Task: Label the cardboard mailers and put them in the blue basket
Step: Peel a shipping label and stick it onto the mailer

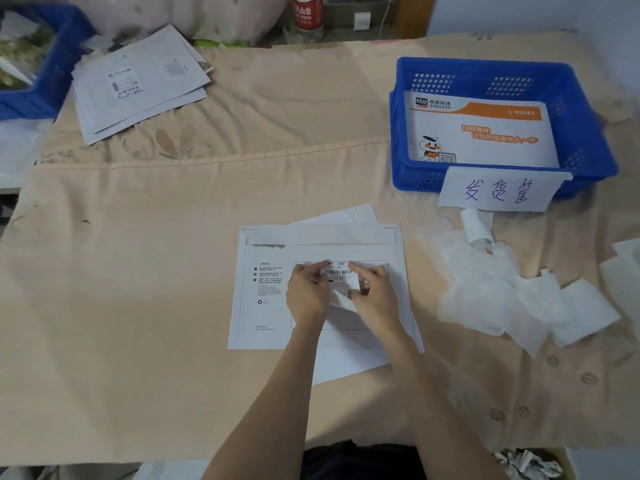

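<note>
Two bare arms reach up from the bottom edge, and both hands meet over a white cardboard mailer (277, 289) that lies flat on the counter (156, 271), which is covered with a peach cloth. Left hand (306, 292) has its fingers curled onto the left side of a small label (341, 271) with a barcode. Right hand (372, 292) pinches the right side of the same label with finger and thumb. Below the fingers, a white backing sheet (341, 301) curls away from the label. The label sits inside the printed box on the mailer, and the mailer's flap (322, 233) is on the side away from the hands.

Under this mailer, another white sheet (346, 363) sticks out near the wrists.

To the right of the hands lies a heap of white backing papers (502, 296), with a small roll (476, 225) beyond them. Farther off, up and to the right of the hands, stands the blue basket (581, 133). It holds a mailer with an orange stripe (481, 129). A paper sign (498, 190) with purple writing hangs on the basket's front wall.

Far up and to the left of the hands is a stack of more white mailers (138, 84). Beside it, at the left edge, is a second blue crate (52, 81). A bottle with a red wrapper (307, 13) stands beyond the counter.
</note>
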A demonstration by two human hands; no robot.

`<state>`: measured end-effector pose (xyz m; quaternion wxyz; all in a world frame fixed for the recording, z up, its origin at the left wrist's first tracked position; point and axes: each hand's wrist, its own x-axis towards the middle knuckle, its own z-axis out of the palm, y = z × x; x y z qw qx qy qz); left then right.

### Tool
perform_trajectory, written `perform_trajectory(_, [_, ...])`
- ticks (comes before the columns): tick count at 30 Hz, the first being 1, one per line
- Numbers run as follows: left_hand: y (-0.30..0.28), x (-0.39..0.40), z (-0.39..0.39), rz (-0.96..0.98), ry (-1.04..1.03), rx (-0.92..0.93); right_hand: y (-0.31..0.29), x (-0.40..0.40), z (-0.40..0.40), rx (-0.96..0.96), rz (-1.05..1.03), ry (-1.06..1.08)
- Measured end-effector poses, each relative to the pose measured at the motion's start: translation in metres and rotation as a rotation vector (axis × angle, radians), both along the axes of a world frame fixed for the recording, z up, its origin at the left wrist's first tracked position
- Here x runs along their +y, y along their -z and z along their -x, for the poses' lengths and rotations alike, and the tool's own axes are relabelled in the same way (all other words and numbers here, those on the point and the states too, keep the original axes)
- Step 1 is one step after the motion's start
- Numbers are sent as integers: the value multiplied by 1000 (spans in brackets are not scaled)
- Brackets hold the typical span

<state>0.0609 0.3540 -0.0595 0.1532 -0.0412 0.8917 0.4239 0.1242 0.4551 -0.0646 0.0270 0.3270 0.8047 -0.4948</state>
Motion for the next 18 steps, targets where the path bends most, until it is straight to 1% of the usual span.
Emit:
perform_trajectory(14, [-3,2,-2,33,-5,-8,1,-1,-2,-15,-72,-44])
perform_trajectory(18, [-3,1,-2,69,29,5,0,-2,-2,-30,-89,-69])
